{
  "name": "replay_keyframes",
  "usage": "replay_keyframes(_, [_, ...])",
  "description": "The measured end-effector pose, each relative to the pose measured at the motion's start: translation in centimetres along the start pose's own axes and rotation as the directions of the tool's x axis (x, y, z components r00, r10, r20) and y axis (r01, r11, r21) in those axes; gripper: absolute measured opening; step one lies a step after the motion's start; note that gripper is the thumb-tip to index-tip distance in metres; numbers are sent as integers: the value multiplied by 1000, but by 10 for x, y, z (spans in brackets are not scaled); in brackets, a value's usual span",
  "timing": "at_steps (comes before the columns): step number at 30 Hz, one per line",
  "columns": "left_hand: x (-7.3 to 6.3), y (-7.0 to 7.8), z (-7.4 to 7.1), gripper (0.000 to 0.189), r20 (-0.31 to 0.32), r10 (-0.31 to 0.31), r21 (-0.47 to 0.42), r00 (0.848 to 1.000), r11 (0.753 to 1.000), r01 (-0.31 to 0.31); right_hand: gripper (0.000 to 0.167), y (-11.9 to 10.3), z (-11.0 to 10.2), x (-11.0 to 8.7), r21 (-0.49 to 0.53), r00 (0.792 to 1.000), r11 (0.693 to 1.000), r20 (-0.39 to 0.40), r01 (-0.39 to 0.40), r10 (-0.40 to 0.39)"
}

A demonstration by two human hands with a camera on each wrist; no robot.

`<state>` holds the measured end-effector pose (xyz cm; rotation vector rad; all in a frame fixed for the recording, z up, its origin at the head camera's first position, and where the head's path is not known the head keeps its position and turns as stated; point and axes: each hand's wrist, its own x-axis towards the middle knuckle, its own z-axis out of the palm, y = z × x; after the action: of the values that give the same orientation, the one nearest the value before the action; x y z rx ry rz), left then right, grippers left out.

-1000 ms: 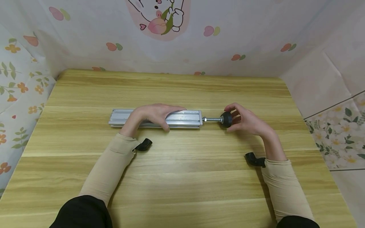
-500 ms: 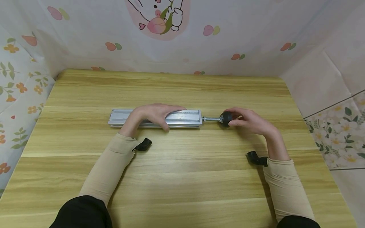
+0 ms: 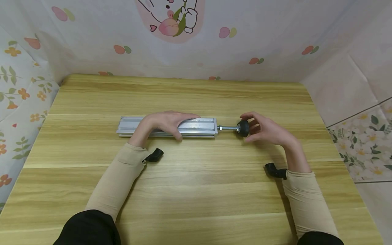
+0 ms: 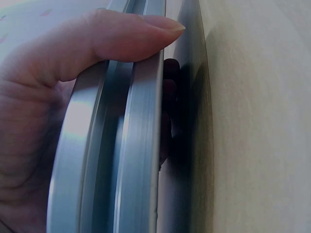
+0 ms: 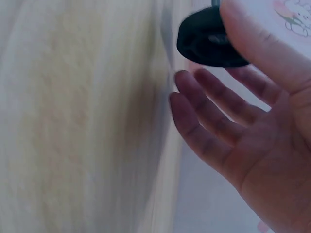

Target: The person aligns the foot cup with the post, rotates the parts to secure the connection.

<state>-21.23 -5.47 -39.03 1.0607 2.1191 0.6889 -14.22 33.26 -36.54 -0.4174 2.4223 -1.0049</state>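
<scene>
A silver aluminium profile [image 3: 197, 127] with grooves lies lengthwise across the wooden table. My left hand [image 3: 166, 121] grips it from above; in the left wrist view the thumb [image 4: 141, 38] lies over one side and fingertips show dimly beyond the far edge. From the profile's right end sticks out a threaded rod [image 3: 229, 128] with a nut near the end plate, ending in a black round levelling foot [image 3: 243, 128]. My right hand [image 3: 267, 131] holds the foot's rim between thumb and index finger, while the other fingers are loosely bent below it in the right wrist view.
The wooden table [image 3: 196, 197] ends at the back against a white patterned curtain [image 3: 196, 61]. Black camera mounts [image 3: 154, 155] stick out from both beige sleeves [image 3: 117, 180]. Floral sheeting [image 3: 370, 139] hangs at the right.
My right fingers came together at the foot's outer face, then spread back out around its rim. The left hand and the profile have stayed in place.
</scene>
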Motion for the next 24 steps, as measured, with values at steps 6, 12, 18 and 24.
replay_keyframes(6, [1,-2,0,110,3,-3,14,1000,1000,3,76,-2,5,4,13,999,1000,-48,-3,3])
replay_keyframes(12, [1,-2,0,110,1,1,18,1000,1000,-1,67,0,3,2,-12,999,1000,-49,16,-17])
replay_keyframes(18, [1,-2,0,110,0,0,16,1000,1000,0,54,3,-2,-2,-106,1000,994,-23,-6,3])
replay_keyframes(24, [1,-2,0,109,-4,1,15,1000,1000,-1,53,3,-4,-3,-163,1000,986,-7,-31,30])
